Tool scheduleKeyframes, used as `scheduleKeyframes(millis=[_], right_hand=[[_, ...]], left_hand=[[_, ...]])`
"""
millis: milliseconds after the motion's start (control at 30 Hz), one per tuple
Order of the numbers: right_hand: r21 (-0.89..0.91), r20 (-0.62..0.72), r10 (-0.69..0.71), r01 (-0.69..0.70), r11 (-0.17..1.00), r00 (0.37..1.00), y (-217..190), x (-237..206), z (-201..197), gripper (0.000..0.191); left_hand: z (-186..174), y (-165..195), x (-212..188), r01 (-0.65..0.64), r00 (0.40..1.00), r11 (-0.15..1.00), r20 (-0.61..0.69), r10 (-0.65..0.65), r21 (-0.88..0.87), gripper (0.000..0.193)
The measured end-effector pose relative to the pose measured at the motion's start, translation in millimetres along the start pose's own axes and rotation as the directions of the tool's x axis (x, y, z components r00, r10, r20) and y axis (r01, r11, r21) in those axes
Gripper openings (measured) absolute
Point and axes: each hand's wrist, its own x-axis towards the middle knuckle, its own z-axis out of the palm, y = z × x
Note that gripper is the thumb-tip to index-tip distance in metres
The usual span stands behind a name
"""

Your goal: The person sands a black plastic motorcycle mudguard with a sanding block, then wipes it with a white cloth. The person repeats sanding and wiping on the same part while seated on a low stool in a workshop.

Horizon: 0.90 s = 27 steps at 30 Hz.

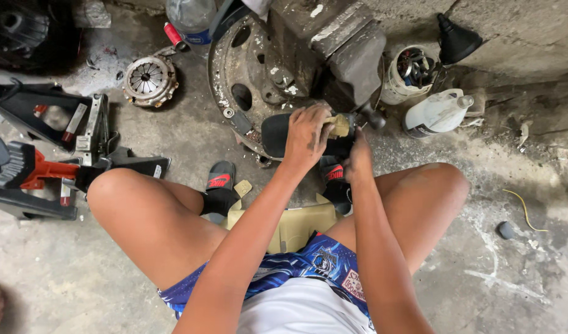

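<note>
I sit low with my knees apart over a concrete floor. My left hand [307, 135] presses a small tan pad [339, 125] against a black rounded part [276, 133] held in front of me. My right hand [359, 154] grips the same black part from the right side, its fingers mostly hidden. Just beyond stands a large grey bench vise [339, 43] mounted on a rusty steel wheel rim [247, 74]; the vise handle's black knob [377, 119] pokes out beside my right hand.
A clutch pressure plate [149, 79] lies at the back left, near a red-and-black jack [30, 170]. A white plastic jug [435, 112], a black funnel [456, 38] and a tub of parts [407, 73] sit at the right. Black sandals [220, 180] rest on cardboard [296, 226].
</note>
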Motion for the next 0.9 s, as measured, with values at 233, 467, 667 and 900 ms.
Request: scheduleKeyframes(millis=[233,467,667,900], right_hand=[[0.016,0.046,-0.025,0.025,1.0,0.999,-13.1,-2.9,10.9,0.049],[0.16,0.077,-0.297,0.282,0.946,0.952,0.5,6.9,8.4,0.045],[0.059,0.092,-0.356,0.352,0.934,0.93,-4.0,-3.1,6.3,0.041],[-0.018,0.007,-0.278,0.278,0.96,0.961,-7.3,-9.8,11.9,0.048]], left_hand=[[-11.8,4.3,24.4,0.015,0.999,0.959,0.047,-0.002,-0.283,0.017],[1.6,46.3,27.5,0.036,0.998,0.957,-0.037,-0.049,-0.288,0.036],[29.5,61.8,28.3,0.002,1.0,0.989,0.002,-0.002,0.151,0.043],[28.1,54.0,21.0,-0.046,0.982,0.953,0.188,-0.012,0.301,0.034]])
